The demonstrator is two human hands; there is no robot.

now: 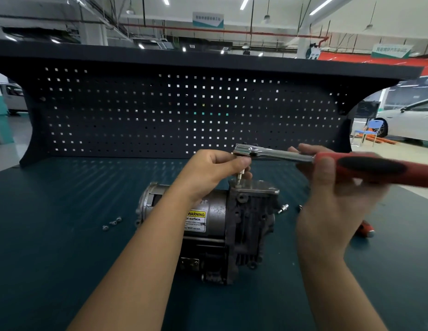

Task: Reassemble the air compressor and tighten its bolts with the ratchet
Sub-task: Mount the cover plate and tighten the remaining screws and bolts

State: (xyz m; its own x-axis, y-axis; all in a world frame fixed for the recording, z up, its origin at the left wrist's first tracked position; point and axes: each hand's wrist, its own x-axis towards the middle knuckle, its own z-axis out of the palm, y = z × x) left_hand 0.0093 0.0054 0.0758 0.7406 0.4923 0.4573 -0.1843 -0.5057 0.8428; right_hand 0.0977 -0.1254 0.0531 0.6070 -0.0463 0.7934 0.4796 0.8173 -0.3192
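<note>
**Head view.** A grey, cylindrical metal air compressor (208,225) lies on its side at the middle of the dark teal table (64,247). Its ribbed cast housing is to the right, and a yellow-and-white warning label (195,220) is on the barrel. A flat grey metal cover plate (258,187) sits on top of the housing.

The left hand (213,170) reaches over the barrel. Its fingers (241,161) are curled and pinch a short silver bit (239,176), which stands upright under the ratchet's head. The bit's lower end is at a bolt (238,185) at the left end of the plate.

The right hand (332,199) grips the chrome ratchet with red-and-black handle (365,167). Its fingers are wrapped round the front of the handle and the thumb is laid across it. The tool lies nearly level above the compressor, head to the left.

Three small loose silver bolts (112,223) lie in a row on the table, left of the compressor. A small silver fitting (283,207) lies just right of the housing. A red object (365,229), mostly hidden by the right hand, lies further right.

A dark perforated back panel (160,111) rises behind the table. Beyond it, at right, stand a white car (411,120) and a blue chair (367,132).
</note>
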